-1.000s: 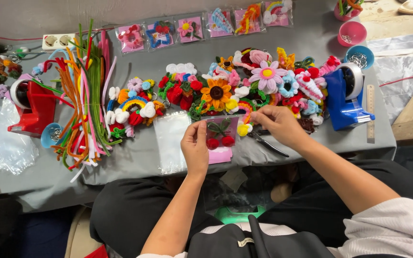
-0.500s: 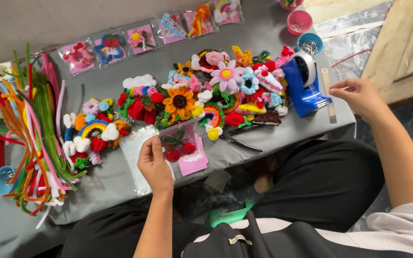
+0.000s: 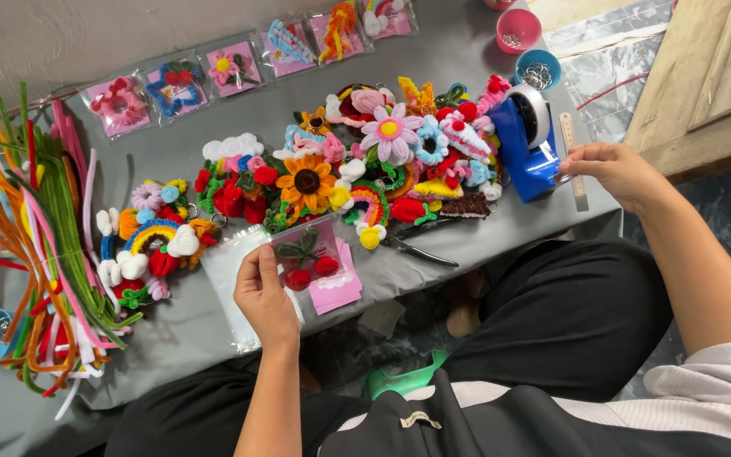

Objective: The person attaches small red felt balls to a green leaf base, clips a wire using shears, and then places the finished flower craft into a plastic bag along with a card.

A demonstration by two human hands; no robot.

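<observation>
While the left hand (image 3: 266, 298) pinches a small clear packet (image 3: 308, 254) by its left edge, thumb on top and fingers curled underneath, the packet sits just above the front edge of the grey table (image 3: 467, 254), right over a little stack of pink cards (image 3: 338, 288). Inside the packet is a pink backing card with a fuzzy pipe-cleaner cherry thing: two or three red pom-like balls at the bottom and dark green stems and leaves up top. Pretty cute honestly.

Over on the other side, the right hand (image 3: 615, 172) is at the blue tape dispenser (image 3: 526, 144), fingers bent and closed in at its front end; can't tell if there's tape between them. A ruler (image 3: 573, 161) lies just beside that hand.

Behind the packet there's a big pile of pipe-cleaner flowers (image 3: 365, 169), a sunflower in the middle, and a pair of pliers (image 3: 416, 247) lying near the cards. Loose pipe cleaners (image 3: 44, 245) are heaped far left.
</observation>
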